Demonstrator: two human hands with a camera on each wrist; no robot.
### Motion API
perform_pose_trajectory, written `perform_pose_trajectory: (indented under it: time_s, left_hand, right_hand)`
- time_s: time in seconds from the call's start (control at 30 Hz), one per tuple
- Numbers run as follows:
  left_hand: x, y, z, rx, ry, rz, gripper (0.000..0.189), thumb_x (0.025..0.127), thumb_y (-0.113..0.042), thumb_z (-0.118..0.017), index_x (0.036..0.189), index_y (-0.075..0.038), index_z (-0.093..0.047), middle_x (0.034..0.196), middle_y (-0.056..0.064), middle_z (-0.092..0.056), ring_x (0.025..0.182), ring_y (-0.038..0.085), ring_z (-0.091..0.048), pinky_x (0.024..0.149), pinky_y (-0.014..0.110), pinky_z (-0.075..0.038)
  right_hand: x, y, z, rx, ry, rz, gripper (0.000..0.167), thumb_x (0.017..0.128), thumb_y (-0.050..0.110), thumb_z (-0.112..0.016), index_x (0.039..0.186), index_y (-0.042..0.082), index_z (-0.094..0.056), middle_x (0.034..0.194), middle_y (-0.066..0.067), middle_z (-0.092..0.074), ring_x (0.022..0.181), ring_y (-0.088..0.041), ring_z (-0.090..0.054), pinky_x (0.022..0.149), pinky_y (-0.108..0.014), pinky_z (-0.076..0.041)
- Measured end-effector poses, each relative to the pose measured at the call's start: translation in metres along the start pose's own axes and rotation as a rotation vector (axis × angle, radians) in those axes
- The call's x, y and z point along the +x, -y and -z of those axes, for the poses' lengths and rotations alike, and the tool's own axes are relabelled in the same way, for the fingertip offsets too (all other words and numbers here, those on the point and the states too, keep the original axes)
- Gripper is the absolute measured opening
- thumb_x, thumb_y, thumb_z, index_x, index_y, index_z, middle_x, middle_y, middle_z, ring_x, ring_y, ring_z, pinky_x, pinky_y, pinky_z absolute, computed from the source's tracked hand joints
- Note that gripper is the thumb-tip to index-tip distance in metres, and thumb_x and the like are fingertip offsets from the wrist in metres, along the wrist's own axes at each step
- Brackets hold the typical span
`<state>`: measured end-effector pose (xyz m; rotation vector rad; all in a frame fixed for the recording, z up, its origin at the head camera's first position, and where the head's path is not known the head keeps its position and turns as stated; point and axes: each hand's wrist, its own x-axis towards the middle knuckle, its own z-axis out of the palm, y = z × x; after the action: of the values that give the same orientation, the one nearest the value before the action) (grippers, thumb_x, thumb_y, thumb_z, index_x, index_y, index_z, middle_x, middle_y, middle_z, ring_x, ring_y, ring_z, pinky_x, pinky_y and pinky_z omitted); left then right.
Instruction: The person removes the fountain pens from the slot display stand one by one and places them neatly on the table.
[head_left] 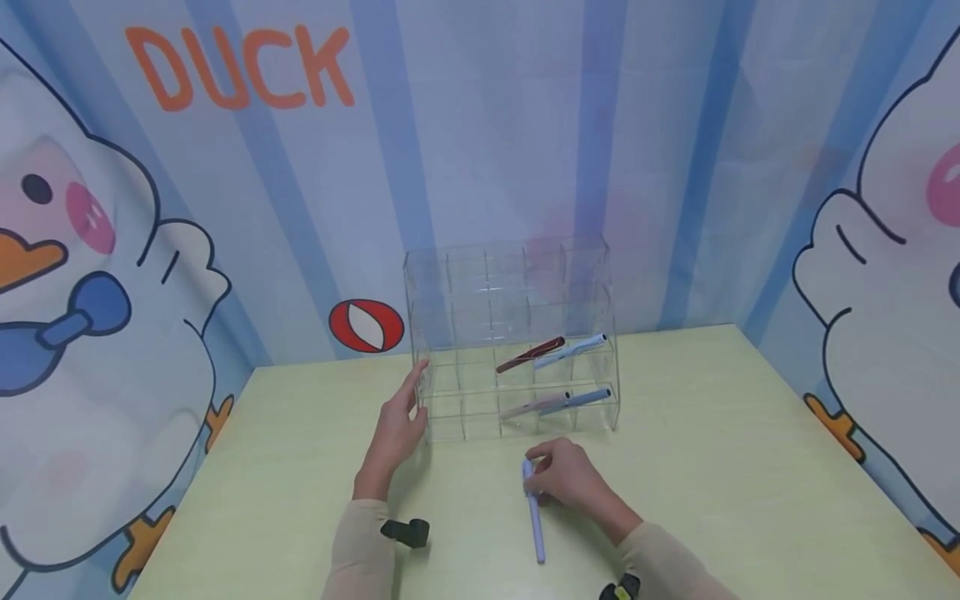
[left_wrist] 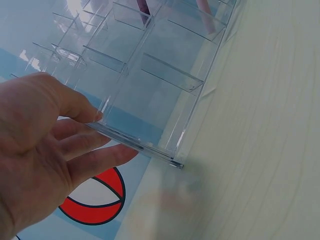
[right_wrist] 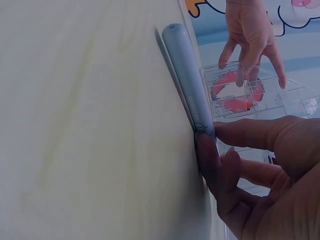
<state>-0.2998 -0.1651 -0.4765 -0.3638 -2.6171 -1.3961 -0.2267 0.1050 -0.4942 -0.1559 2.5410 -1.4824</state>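
A clear acrylic pen rack [head_left: 462, 417] with several compartments stands at the back of the table. My left hand [head_left: 395, 431] grips its left side panel [left_wrist: 145, 146], thumb at the front edge and fingers along the outside. In front of the rack, my right hand [head_left: 567, 479] pinches a lavender pen [head_left: 536, 529] between thumb and fingers near its far end. The right wrist view shows the pen's barrel [right_wrist: 186, 70] close over the table surface, its rounded near end sticking out past the fingers.
In the rack's right-hand compartments lie a dark red pen [head_left: 530, 355], a light blue pen [head_left: 573, 352], a pale pen [head_left: 536, 405] and a blue pen [head_left: 576, 401]. A curtain [head_left: 495, 125] with duck pictures hangs behind the pale table [head_left: 720, 467].
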Motion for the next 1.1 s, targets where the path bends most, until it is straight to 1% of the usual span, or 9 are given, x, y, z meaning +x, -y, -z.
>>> perform_pose_trajectory:
  time_s: [0.13,0.33,0.4,0.5,0.63,0.7,0.83,1.0,1.1]
  left_hand:
    - [-0.001,0.0,0.001,-0.002,-0.002,-0.007,0.077,0.095,0.008,-0.055,0.159,-0.024,-0.028,0.16,0.011,-0.032,0.142,0.034,-0.038,0.109,0.047,-0.041]
    - [0.0,0.001,0.002,0.003,-0.014,-0.024,0.078,0.094,0.009,-0.056,0.159,-0.025,-0.028,0.159,0.013,-0.033,0.14,0.036,-0.041,0.108,0.048,-0.041]
    - [0.0,0.0,0.002,-0.001,-0.016,-0.023,0.079,0.094,0.009,-0.056,0.159,-0.027,-0.029,0.16,0.012,-0.033,0.14,0.035,-0.041,0.109,0.047,-0.041]
    - [0.0,0.001,0.001,-0.006,-0.013,-0.025,0.079,0.094,0.009,-0.056,0.159,-0.025,-0.028,0.16,0.012,-0.033,0.14,0.035,-0.04,0.109,0.048,-0.041]
    - [0.0,0.001,0.001,-0.007,-0.004,-0.007,0.078,0.095,0.009,-0.056,0.159,-0.026,-0.028,0.161,0.011,-0.032,0.141,0.034,-0.039,0.109,0.047,-0.041]
    - [-0.001,0.001,0.001,-0.005,-0.002,0.006,0.079,0.095,0.008,-0.055,0.159,-0.028,-0.028,0.161,0.009,-0.032,0.142,0.033,-0.039,0.11,0.046,-0.04]
    - [-0.001,0.0,0.0,-0.004,-0.004,0.009,0.078,0.095,0.008,-0.055,0.159,-0.028,-0.028,0.161,0.009,-0.031,0.141,0.033,-0.039,0.11,0.046,-0.041]
    - [-0.001,0.0,0.001,-0.004,-0.005,0.014,0.079,0.095,0.007,-0.056,0.159,-0.029,-0.028,0.161,0.008,-0.031,0.141,0.033,-0.039,0.11,0.046,-0.04]
    - [-0.001,-0.001,0.0,-0.012,-0.003,0.01,0.079,0.095,0.008,-0.056,0.159,-0.029,-0.028,0.161,0.007,-0.031,0.142,0.032,-0.038,0.11,0.046,-0.04]
  right_hand:
    - [0.0,0.0,-0.001,-0.011,-0.001,0.002,0.045,0.076,-0.004,-0.076,0.12,-0.009,-0.066,0.078,-0.007,-0.066,0.057,-0.018,-0.066,0.051,-0.03,-0.056]
    - [0.0,0.002,-0.001,-0.017,0.001,-0.004,0.044,0.076,-0.004,-0.076,0.119,-0.009,-0.066,0.079,-0.007,-0.066,0.058,-0.018,-0.066,0.052,-0.03,-0.057]
    - [0.001,0.002,-0.001,-0.013,-0.004,-0.007,0.044,0.076,-0.004,-0.076,0.119,-0.008,-0.066,0.079,-0.007,-0.065,0.059,-0.018,-0.067,0.053,-0.03,-0.058]
    - [0.001,0.002,-0.001,-0.01,-0.013,-0.011,0.043,0.076,-0.003,-0.076,0.118,-0.009,-0.066,0.079,-0.007,-0.066,0.059,-0.018,-0.067,0.053,-0.03,-0.058]
    - [0.001,0.001,0.001,-0.012,-0.033,-0.013,0.044,0.076,-0.001,-0.075,0.118,-0.009,-0.065,0.078,-0.007,-0.067,0.057,-0.019,-0.067,0.052,-0.031,-0.058]
    - [0.0,0.001,0.003,-0.014,-0.052,-0.014,0.043,0.076,0.0,-0.075,0.117,-0.009,-0.066,0.078,-0.007,-0.067,0.056,-0.019,-0.067,0.052,-0.032,-0.058]
    - [-0.003,0.006,0.01,-0.005,-0.086,-0.014,0.04,0.08,0.003,-0.074,0.118,-0.007,-0.066,0.081,-0.007,-0.068,0.057,-0.02,-0.068,0.052,-0.033,-0.057]
    - [-0.01,0.017,0.023,0.024,-0.084,-0.007,0.042,0.085,0.009,-0.073,0.123,-0.004,-0.065,0.087,-0.006,-0.067,0.063,-0.021,-0.07,0.056,-0.034,-0.058]
    - [-0.015,0.025,0.033,0.034,-0.084,0.011,0.041,0.086,0.01,-0.073,0.124,-0.002,-0.066,0.088,-0.005,-0.068,0.067,-0.022,-0.07,0.058,-0.035,-0.058]
